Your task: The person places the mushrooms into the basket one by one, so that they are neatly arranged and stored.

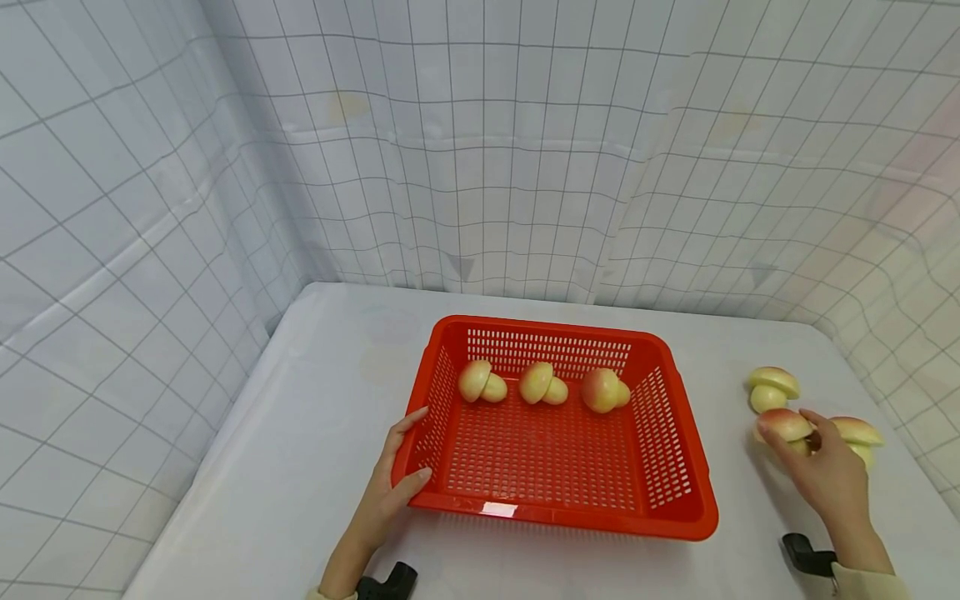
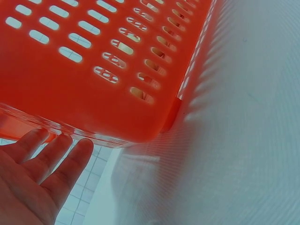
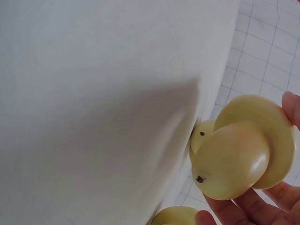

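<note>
Grid-patterned curtains (image 1: 555, 167) hang behind the white surface (image 1: 300, 400). Three mushroom pieces (image 1: 536, 383) already lie inside the red basket (image 1: 600, 522), toward its far side; at right, two loose mushrooms (image 1: 776, 381) remain outside, plus the held mushroom (image 1: 783, 423) the right hand (image 1: 834, 473) grips. The left hand (image 1: 388, 485), fingers straight, touches the basket's left rim.

White, dark-gridded fabric walls (image 1: 525, 183) around a white, round-cornered table (image 1: 300, 408)
Wavy folds bend the thin lines under soft light.

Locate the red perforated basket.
In the head view, the red perforated basket sits centrally on the table, between the left hand, which touches its left rim, and the right hand.
</note>
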The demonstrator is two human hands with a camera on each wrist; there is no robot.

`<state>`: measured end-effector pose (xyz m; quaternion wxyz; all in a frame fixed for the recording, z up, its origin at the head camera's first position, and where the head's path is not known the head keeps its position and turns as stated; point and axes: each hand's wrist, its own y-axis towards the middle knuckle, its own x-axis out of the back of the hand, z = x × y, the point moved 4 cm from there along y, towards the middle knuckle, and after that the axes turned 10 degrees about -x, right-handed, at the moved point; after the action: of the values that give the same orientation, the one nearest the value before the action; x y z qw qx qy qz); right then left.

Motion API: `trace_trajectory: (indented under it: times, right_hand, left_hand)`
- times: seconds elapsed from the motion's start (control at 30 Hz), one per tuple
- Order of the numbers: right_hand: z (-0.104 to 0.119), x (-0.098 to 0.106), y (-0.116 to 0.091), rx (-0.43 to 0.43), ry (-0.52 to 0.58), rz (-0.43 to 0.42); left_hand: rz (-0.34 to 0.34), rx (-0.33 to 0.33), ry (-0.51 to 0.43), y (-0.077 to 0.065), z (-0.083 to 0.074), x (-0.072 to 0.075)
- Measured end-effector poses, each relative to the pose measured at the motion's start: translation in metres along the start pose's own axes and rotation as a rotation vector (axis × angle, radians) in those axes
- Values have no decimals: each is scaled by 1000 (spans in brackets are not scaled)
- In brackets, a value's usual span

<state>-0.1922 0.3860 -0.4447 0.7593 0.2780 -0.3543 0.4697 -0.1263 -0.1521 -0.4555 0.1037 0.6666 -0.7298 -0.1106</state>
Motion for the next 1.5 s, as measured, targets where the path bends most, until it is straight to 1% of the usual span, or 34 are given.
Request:
trace_trajectory:
  times: [0.27,0.53,0.67,1.03,1.13,1.23,1.37,1.5]
  right_hand:
    - [7,1,-1,17,40,-36]
    - [23,7,-4,48,70,-81]
    - [33,11,-7,59,88,-122]
    - [63,18,-21,102,207,-249]
    - [70,19,-23,109,235,-267]
    - [77,20,-26,145,264,-275]
    - [87,22,-30,228,291,-294]
    - [97,25,-34,281,311,-290]
  left_hand:
    - [-2,7,-3,0,0,0]
    - [-6,22,-7,-1,1,0]
    - [-6,24,-4,-1,1,-1]
    - [-11,25,1,-1,1,0]
    - [-14,30,6,-1,1,0]
    - [-16,33,9,-2,1,0]
    - [-12,26,9,-1,1,0]
    - [-9,23,10,-1,0,0]
